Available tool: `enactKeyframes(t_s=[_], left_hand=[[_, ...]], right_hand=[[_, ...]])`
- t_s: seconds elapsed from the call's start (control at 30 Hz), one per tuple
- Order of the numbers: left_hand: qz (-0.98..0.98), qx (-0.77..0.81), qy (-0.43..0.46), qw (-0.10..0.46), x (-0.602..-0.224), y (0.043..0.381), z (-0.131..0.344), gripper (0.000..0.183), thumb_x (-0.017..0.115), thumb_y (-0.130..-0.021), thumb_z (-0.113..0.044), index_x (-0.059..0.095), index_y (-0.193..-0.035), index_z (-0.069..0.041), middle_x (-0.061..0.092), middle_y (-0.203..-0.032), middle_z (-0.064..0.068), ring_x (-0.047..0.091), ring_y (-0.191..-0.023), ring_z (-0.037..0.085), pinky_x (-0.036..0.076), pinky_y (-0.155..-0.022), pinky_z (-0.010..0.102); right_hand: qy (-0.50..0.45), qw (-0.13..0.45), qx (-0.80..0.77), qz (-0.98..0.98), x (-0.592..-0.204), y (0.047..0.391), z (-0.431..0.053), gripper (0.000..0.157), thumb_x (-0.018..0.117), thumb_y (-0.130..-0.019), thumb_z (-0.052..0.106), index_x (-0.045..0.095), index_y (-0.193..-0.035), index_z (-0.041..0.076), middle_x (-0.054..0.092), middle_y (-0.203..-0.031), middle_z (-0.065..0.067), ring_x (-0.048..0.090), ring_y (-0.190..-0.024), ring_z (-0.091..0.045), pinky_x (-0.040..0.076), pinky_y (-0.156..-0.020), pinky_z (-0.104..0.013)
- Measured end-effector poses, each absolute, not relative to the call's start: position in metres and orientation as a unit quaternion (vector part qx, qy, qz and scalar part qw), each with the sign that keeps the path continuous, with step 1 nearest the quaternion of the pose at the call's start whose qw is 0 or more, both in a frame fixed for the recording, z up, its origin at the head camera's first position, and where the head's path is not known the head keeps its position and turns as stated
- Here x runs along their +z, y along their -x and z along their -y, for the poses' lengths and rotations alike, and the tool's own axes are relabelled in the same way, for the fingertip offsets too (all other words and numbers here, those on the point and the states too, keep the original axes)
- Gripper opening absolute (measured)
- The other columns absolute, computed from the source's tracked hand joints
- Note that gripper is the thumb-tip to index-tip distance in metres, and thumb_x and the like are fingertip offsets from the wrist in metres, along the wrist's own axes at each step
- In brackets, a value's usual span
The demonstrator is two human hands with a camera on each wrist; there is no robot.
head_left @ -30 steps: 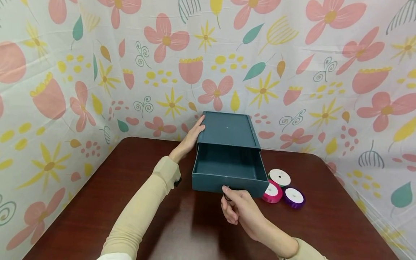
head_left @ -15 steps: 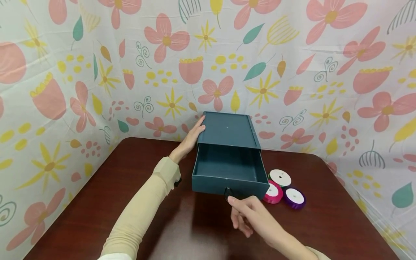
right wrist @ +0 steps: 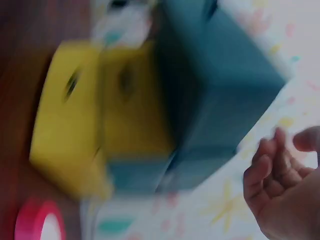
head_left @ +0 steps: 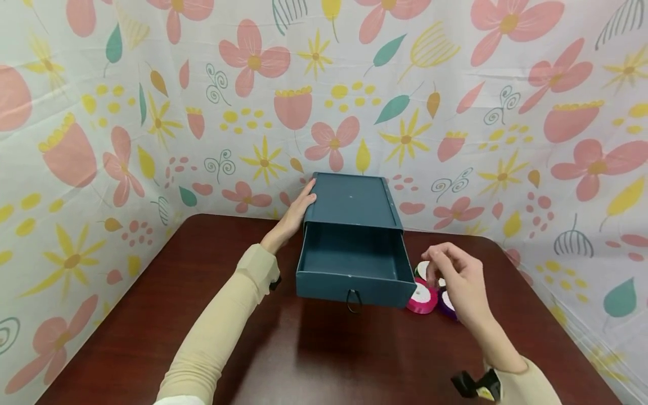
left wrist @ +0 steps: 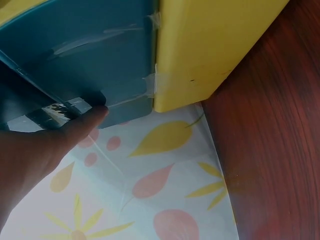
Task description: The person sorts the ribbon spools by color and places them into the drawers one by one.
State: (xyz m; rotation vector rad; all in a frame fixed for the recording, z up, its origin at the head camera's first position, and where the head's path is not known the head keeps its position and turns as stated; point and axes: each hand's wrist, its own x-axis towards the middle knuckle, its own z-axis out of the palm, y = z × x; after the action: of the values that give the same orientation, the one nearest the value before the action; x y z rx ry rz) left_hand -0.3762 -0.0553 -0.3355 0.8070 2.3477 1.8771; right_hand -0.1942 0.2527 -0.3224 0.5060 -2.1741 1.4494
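A dark blue drawer box (head_left: pixel 349 199) stands on the table with its drawer (head_left: pixel 354 288) pulled out, and nothing shows inside. From the drawer front hangs a black ring pull (head_left: pixel 354 302). My left hand (head_left: pixel 292 216) rests along the box's left side, fingers straight. In the air right of the drawer is my right hand (head_left: pixel 463 281), fingers loosely bent and holding nothing. It overlaps several ribbon spools: a pink one (head_left: pixel 421 298), a purple one (head_left: pixel 445 306) and a white-faced one (head_left: pixel 421 269), the last two partly hidden by it.
Yellow drawer units (left wrist: pixel 200 55) sit under the blue box, joined with clear tape in the left wrist view. The brown table (head_left: pixel 223 236) backs onto a flower-printed cloth (head_left: pixel 243 129) behind and at the sides.
My right hand has let go of the ring pull and moved right and up, over the ribbon spools. The drawer stays out; my left hand stays on the box.
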Motion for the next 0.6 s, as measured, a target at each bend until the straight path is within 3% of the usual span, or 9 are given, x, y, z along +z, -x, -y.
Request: enactKeyframes(t_s=[0.1, 0.17, 0.3, 0.4, 0.6], left_hand=[[-0.754, 0.603, -0.261, 0.017, -0.335, 0.378, 0.054, 0.057, 0.026, -0.105, -0.039, 0.005, -0.157, -0.028, -0.002, -0.164, -0.009, -0.001, -0.152, 0.015, 0.006, -0.122, 0.049], [-0.754, 0.602, -0.26, 0.02, -0.335, 0.379, 0.054, 0.057, 0.026, -0.105, -0.038, 0.005, -0.157, -0.027, -0.002, -0.164, -0.007, -0.002, -0.152, 0.016, 0.006, -0.122, 0.049], [-0.758, 0.598, -0.257, 0.019, -0.336, 0.379, 0.053, 0.058, 0.027, -0.105, -0.04, 0.007, -0.157, -0.027, 0.0, -0.164, -0.008, 0.0, -0.152, 0.015, 0.008, -0.122, 0.047], [-0.756, 0.602, -0.257, 0.016, -0.335, 0.379, 0.053, 0.059, 0.029, -0.104, -0.041, 0.008, -0.157, -0.027, 0.001, -0.164, -0.008, 0.001, -0.152, 0.016, 0.008, -0.122, 0.049], [-0.755, 0.605, -0.253, 0.016, -0.334, 0.38, 0.054, 0.059, 0.029, -0.104, -0.041, 0.008, -0.157, -0.026, 0.001, -0.164, -0.008, 0.001, -0.152, 0.016, 0.008, -0.122, 0.049]], right_hand=[[-0.144, 0.275, 0.388, 0.868, -0.347, 0.221, -0.269, 0.011, 0.059, -0.096, 0.015, 0.067, -0.095, 0.007, 0.063, -0.07, 0.002, 0.056, -0.061, -0.011, 0.048, -0.055, -0.022], [-0.128, 0.26, 0.305, 0.907, -0.365, 0.235, -0.279, 0.012, 0.064, -0.093, 0.017, 0.068, -0.098, 0.006, 0.067, -0.08, -0.003, 0.06, -0.069, -0.014, 0.05, -0.06, -0.024], [-0.09, 0.152, 0.2, 0.964, -0.392, 0.251, -0.29, 0.037, 0.068, -0.087, 0.026, 0.063, -0.112, -0.001, 0.065, -0.102, -0.023, 0.062, -0.086, -0.032, 0.054, -0.066, -0.047], [-0.064, 0.087, 0.151, 0.983, -0.405, 0.256, -0.29, 0.053, 0.07, -0.083, 0.035, 0.059, -0.119, -0.002, 0.06, -0.112, -0.03, 0.061, -0.094, -0.041, 0.052, -0.066, -0.06], [-0.084, 0.099, 0.117, 0.985, -0.419, 0.263, -0.285, 0.05, 0.072, -0.079, 0.037, 0.064, -0.11, -0.001, 0.063, -0.102, -0.029, 0.061, -0.086, -0.044, 0.051, -0.064, -0.059]])
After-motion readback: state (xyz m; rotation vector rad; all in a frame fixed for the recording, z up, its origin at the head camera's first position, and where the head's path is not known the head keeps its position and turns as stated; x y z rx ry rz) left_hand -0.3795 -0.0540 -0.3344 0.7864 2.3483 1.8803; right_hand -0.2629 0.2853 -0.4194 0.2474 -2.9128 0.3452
